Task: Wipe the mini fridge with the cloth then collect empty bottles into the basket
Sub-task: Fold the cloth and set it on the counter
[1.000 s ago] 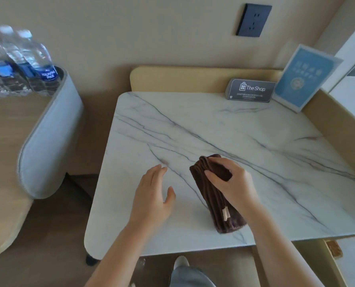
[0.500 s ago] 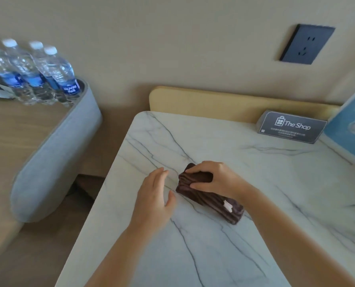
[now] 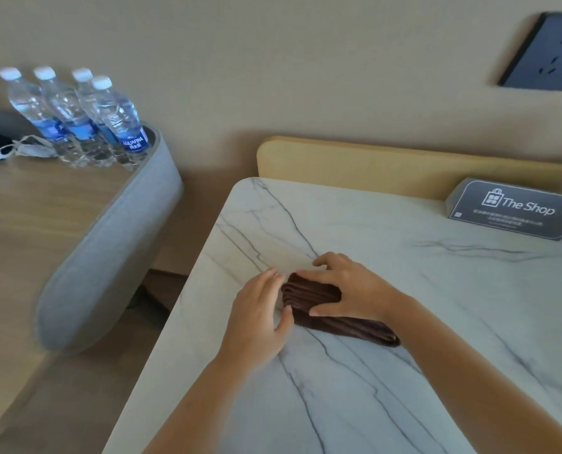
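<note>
I am reading "The Shop" in white on the grey sign (image 3: 515, 209). The nearest bottle (image 3: 119, 121) is showing "AQUAFINA" on its blue label (image 3: 135, 142). The sign's smaller print is blurring out.

This looks like a hotel guest room: a printed "The Shop" card (image 3: 515, 209) stands on the marble-patterned table (image 3: 437, 290), four capped water bottles (image 3: 86, 126) are lined up on the neighbouring wooden desk (image 3: 43, 224), and a dark wall socket (image 3: 548, 52) sits in the plain beige wall.

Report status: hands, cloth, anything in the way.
Right hand grips the folded brown cloth on the marble top. Left hand flat, fingers straight, beside its left end. Nothing blocking; sign card far back, four bottles stand on the side desk.
</note>
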The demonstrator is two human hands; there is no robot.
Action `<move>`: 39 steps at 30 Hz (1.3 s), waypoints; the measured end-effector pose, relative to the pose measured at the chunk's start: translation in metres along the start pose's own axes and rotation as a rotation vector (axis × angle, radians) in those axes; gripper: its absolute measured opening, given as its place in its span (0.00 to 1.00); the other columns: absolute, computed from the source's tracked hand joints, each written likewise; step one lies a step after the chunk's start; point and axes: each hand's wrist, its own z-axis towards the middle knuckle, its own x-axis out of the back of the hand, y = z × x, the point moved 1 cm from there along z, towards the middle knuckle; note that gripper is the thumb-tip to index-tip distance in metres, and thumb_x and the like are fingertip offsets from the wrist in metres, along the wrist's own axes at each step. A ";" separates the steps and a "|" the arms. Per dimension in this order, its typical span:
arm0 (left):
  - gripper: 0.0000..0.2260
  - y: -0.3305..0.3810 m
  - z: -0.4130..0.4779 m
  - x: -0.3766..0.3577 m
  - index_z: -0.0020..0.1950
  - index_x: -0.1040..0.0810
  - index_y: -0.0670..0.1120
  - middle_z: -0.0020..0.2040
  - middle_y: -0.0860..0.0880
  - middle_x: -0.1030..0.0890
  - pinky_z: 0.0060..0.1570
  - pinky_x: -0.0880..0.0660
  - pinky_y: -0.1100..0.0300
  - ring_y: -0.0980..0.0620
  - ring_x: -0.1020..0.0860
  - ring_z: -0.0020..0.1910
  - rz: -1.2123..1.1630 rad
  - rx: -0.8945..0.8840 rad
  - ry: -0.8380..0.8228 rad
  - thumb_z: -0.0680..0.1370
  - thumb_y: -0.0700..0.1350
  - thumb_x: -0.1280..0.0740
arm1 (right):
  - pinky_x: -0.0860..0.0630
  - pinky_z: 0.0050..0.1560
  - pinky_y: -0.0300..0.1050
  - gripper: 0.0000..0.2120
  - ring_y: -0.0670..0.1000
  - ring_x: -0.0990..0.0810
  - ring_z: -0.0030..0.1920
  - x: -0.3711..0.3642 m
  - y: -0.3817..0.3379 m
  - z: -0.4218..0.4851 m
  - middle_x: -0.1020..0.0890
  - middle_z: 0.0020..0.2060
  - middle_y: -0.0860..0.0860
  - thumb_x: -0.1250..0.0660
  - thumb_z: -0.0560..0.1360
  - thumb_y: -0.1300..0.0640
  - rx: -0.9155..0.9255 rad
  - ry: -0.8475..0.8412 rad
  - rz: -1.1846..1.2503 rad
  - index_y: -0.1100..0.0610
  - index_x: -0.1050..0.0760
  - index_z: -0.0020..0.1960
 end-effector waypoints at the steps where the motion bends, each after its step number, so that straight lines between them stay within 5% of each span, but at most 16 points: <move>1: 0.21 0.003 0.001 -0.002 0.63 0.27 0.41 0.63 0.45 0.25 0.61 0.31 0.55 0.50 0.30 0.63 0.008 -0.041 -0.005 0.74 0.50 0.41 | 0.35 0.64 0.47 0.30 0.50 0.37 0.64 -0.001 0.001 -0.009 0.34 0.64 0.51 0.32 0.70 0.42 -0.019 0.075 0.012 0.43 0.35 0.69; 4: 0.21 0.012 0.005 -0.011 0.62 0.26 0.41 0.62 0.45 0.24 0.60 0.32 0.56 0.52 0.32 0.63 0.051 -0.159 -0.024 0.73 0.50 0.40 | 0.27 0.56 0.55 0.28 0.57 0.30 0.61 -0.007 0.006 -0.040 0.28 0.59 0.55 0.30 0.67 0.44 -0.062 0.393 0.013 0.51 0.28 0.65; 9: 0.23 0.016 0.009 -0.022 0.63 0.26 0.39 0.62 0.43 0.24 0.61 0.32 0.55 0.51 0.32 0.63 0.057 -0.236 -0.038 0.73 0.51 0.39 | 0.24 0.47 0.48 0.25 0.56 0.25 0.50 -0.033 0.010 -0.078 0.23 0.50 0.56 0.28 0.63 0.50 -0.117 0.654 0.008 0.59 0.23 0.58; 21: 0.19 0.002 -0.005 -0.044 0.56 0.21 0.39 0.57 0.44 0.21 0.59 0.30 0.59 0.52 0.27 0.59 -0.033 -0.269 0.134 0.68 0.45 0.28 | 0.20 0.37 0.48 0.22 0.52 0.28 0.53 -0.067 0.008 -0.093 0.21 0.51 0.56 0.23 0.64 0.62 -0.166 0.798 -0.023 0.56 0.21 0.56; 34: 0.20 -0.007 0.058 -0.059 0.53 0.19 0.39 0.52 0.44 0.18 0.55 0.31 0.63 0.54 0.26 0.55 0.044 -0.223 0.212 0.62 0.40 0.21 | 0.21 0.39 0.43 0.20 0.50 0.28 0.52 -0.042 0.055 -0.038 0.19 0.49 0.56 0.23 0.63 0.63 -0.128 0.848 -0.009 0.57 0.20 0.54; 39: 0.21 -0.013 0.095 -0.067 0.53 0.19 0.40 0.53 0.45 0.18 0.54 0.29 0.63 0.52 0.23 0.54 0.052 -0.184 0.206 0.62 0.40 0.21 | 0.20 0.38 0.47 0.20 0.57 0.22 0.50 -0.026 0.078 -0.007 0.19 0.49 0.56 0.23 0.64 0.65 -0.134 0.833 0.005 0.58 0.20 0.55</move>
